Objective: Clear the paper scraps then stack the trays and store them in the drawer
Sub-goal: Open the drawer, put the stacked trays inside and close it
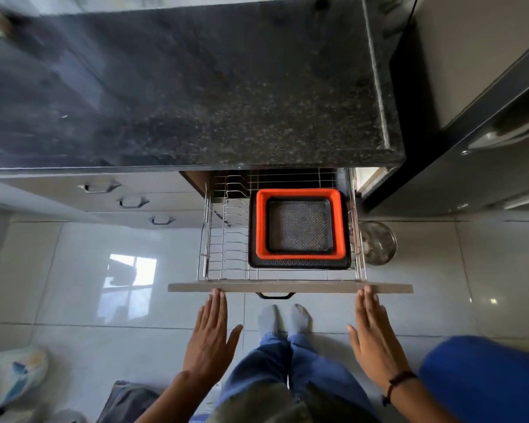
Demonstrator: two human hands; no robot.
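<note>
The drawer stands pulled out below the dark stone counter (196, 87); its wire basket (223, 239) holds a stack of three nested trays at the right side. The bottom tray (300, 264) is black, the middle tray (339, 224) is orange, and the top tray (300, 225) is small and black with a mesh-patterned floor. The wooden drawer front (318, 287) faces me with a black handle (276, 296) under it. My left hand (209, 337) is flat with its fingertips at the front's left part. My right hand (376, 334) is flat with its fingertips at the right part. No paper scraps show.
Closed drawers with metal handles (132, 202) lie to the left. A dark appliance (471, 148) stands to the right, with a round steel vessel (379, 242) on the tiled floor beside the drawer. My socked feet (283, 319) stand under the drawer front. A blue object (486, 380) sits at lower right.
</note>
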